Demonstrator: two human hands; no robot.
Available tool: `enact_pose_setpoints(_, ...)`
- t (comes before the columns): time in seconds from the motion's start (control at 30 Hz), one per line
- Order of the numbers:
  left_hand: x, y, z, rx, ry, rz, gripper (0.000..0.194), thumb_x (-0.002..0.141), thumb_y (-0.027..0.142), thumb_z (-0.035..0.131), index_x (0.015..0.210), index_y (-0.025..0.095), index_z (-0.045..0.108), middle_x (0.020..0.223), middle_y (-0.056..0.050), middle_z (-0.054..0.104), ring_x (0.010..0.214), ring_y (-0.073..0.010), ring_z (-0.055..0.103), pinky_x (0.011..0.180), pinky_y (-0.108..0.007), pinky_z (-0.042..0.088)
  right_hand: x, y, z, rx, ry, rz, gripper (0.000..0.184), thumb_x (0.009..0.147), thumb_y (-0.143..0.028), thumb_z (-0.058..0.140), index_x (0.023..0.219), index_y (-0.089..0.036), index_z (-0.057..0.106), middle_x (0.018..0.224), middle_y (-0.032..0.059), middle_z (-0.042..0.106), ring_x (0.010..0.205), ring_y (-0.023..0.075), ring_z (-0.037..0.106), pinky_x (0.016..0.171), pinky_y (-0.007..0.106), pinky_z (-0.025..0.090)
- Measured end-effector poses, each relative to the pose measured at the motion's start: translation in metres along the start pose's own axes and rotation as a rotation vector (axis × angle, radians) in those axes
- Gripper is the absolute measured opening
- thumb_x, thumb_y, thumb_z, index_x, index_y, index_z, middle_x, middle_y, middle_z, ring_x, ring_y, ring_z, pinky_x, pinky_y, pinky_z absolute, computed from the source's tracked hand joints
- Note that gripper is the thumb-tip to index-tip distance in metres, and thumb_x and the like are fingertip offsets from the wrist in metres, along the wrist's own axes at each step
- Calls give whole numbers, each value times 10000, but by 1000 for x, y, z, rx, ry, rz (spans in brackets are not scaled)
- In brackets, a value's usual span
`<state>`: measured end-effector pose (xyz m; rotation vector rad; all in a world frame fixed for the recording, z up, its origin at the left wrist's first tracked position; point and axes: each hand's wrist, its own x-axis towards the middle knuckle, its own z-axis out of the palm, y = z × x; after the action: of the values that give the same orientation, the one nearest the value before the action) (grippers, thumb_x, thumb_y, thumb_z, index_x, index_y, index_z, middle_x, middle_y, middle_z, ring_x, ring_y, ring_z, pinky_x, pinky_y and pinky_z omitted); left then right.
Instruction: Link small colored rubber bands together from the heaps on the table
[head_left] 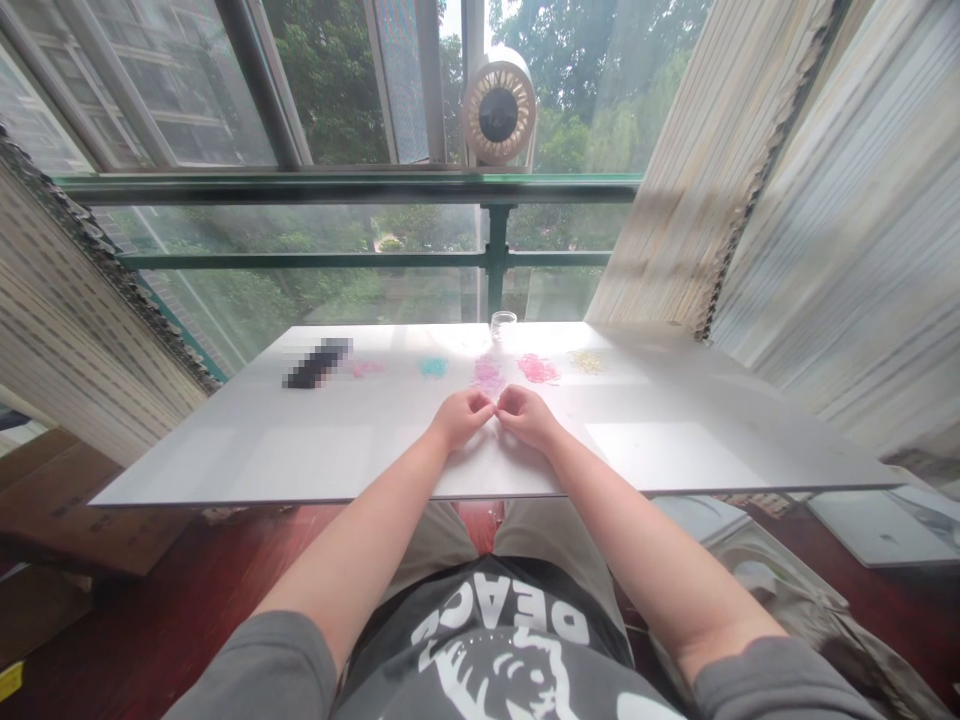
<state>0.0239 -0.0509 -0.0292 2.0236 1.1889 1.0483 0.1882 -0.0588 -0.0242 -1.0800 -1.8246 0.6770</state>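
My left hand (459, 418) and my right hand (531, 416) meet over the near middle of the white table (247, 440). Both have thumb and fingers pinched, with the fingertips almost touching. Whatever they hold between them is too small to make out. Just beyond the fingertips lies a loose purple pile (489, 373) of tiny pieces. To its right are a bright pink pile (539, 369) and a pale yellow pile (587, 361). On the left lie a teal pile (433, 367) and a thin pinkish-red pile (365, 369).
A small clear glass jar (504, 325) stands at the table's far edge. A dark, pixelated oblong object (318, 364) lies at the far left. Behind the table are a green railing (337, 190), a round white fan (501, 110) and striped curtains (675, 190).
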Motion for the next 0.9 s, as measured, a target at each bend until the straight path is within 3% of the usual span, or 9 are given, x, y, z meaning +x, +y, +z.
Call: enact_pose_setpoints(0.9, -1, 5, -2, -11, 0, -30, 230, 738, 381, 530, 662, 167, 563, 621, 9, 539, 584, -121, 469, 553, -228, 373, -2, -5, -1, -19, -14, 24, 30, 617, -170, 514, 626, -183, 488, 546, -45, 492, 546, 106, 441, 547, 233, 349)
